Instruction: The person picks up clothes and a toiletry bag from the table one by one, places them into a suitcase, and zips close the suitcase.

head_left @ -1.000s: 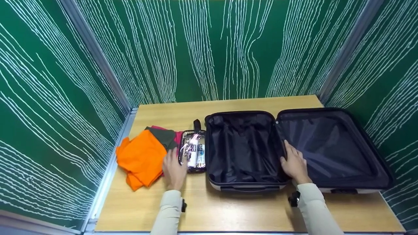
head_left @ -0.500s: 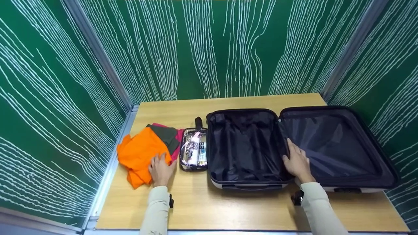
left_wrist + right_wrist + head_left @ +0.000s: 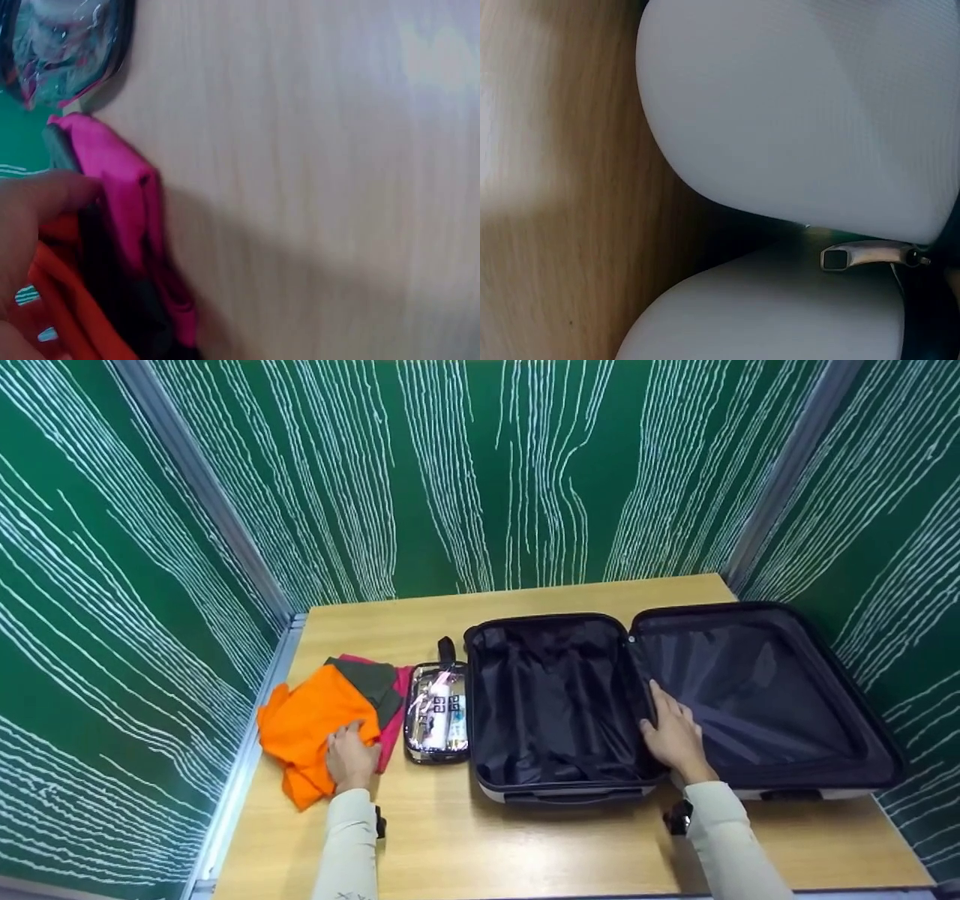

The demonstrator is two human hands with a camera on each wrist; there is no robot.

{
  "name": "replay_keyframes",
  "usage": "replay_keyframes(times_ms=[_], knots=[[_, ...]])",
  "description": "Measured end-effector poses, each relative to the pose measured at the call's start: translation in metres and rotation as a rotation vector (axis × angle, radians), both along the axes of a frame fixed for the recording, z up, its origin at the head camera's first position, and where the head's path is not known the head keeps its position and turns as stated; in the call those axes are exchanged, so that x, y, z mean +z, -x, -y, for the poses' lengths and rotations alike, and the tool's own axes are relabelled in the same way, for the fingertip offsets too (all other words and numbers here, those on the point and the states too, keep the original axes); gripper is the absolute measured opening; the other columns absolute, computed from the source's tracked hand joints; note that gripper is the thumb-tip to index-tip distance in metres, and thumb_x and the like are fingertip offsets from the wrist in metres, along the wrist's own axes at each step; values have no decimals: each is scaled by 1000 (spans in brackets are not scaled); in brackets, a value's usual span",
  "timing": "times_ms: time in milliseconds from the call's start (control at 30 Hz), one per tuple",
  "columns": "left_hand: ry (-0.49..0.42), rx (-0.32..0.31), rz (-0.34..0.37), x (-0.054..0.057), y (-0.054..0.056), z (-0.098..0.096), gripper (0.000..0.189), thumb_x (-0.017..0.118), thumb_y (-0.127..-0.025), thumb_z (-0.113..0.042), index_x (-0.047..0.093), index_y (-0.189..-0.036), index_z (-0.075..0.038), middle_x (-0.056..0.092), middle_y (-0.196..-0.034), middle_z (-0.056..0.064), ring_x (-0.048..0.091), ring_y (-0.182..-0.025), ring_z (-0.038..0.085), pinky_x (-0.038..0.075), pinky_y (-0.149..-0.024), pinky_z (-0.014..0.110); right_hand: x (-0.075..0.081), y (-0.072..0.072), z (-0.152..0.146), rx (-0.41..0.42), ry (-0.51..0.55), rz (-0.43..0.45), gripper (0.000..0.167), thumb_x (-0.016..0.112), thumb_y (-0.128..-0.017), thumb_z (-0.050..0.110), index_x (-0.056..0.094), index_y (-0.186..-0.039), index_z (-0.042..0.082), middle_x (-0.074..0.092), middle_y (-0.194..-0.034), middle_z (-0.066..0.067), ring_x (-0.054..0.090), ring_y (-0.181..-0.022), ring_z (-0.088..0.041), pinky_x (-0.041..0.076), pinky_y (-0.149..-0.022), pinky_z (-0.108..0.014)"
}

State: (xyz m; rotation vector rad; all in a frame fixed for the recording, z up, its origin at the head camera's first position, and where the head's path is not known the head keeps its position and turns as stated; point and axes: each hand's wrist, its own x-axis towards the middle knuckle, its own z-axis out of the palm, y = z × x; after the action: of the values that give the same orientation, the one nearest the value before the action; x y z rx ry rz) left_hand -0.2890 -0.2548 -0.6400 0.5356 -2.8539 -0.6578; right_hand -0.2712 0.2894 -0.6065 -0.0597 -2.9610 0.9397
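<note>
An orange cloth (image 3: 311,712) lies rumpled on the left of the table. My left hand (image 3: 351,757) grips its near right part, fingers bent on top; in the left wrist view the thumb (image 3: 64,191) reaches over to the dark grey cloth and the pink cloth (image 3: 112,172) beneath. Right of the pile lies a clear pouch (image 3: 437,712) with a white tube and other small items inside. Beside it a suitcase (image 3: 559,705) stands spread wide, black-lined. My right hand (image 3: 675,735) holds the rim where its two halves meet, thumb on the left side, fingers on the right.
The wooden table (image 3: 517,855) runs along the front. Green walls (image 3: 442,472) with white lines enclose it at the back and sides. The right wrist view shows the suitcase's pale outer shells (image 3: 802,112) and a zipper pull (image 3: 862,255).
My left hand has moved left and nearer, from beside the pouch onto the orange cloth, and its fingers have drawn in. My right hand stays on the suitcase rim.
</note>
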Motion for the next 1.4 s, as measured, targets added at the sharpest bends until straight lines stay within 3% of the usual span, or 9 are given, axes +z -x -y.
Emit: replay_keyframes(times_ms=[167,333,600,933,1167,1400], knots=[[-52,54,-14,3,-1,2,46,68,-85,-8,67,-131,-13,68,-127,18,54,-116,40,49,-94,57,-2,1,1,15,10,0,75,53,-102,19,13,-165,12,25,-166,-25,20,-147,-55,21,-110,-74],[-100,86,-52,2,-2,1,37,62,-92,-13,71,-128,-16,71,-125,20,57,-115,43,49,-89,58,-2,0,0,25,23,7,77,54,-102,21,11,-165,12,23,-166,-26,19,-148,-55,20,-110,-75],[-114,97,-75,2,-4,4,36,61,-99,-24,68,-133,-16,69,-130,20,58,-121,42,44,-101,58,-3,-1,-2,14,29,15,79,55,-101,21,11,-165,11,23,-166,-27,19,-147,-56,19,-110,-74],[-123,116,-33,3,-3,7,38,65,-93,-7,70,-131,-13,69,-130,20,58,-124,43,42,-107,58,-1,-2,0,18,38,25,80,56,-101,22,10,-165,13,21,-167,-26,18,-148,-55,18,-112,-73],[-147,104,7,5,-1,7,38,61,-95,-8,66,-132,-9,65,-135,22,47,-129,46,34,-107,67,-2,-1,1,5,46,26,81,58,-100,23,11,-165,13,22,-166,-26,18,-149,-54,18,-112,-73],[-158,109,-20,1,-1,11,35,60,-96,-9,66,-130,-8,67,-132,21,48,-125,45,33,-105,69,-2,0,0,6,35,40,82,57,-99,23,9,-165,13,21,-167,-25,17,-149,-54,17,-113,-73]])
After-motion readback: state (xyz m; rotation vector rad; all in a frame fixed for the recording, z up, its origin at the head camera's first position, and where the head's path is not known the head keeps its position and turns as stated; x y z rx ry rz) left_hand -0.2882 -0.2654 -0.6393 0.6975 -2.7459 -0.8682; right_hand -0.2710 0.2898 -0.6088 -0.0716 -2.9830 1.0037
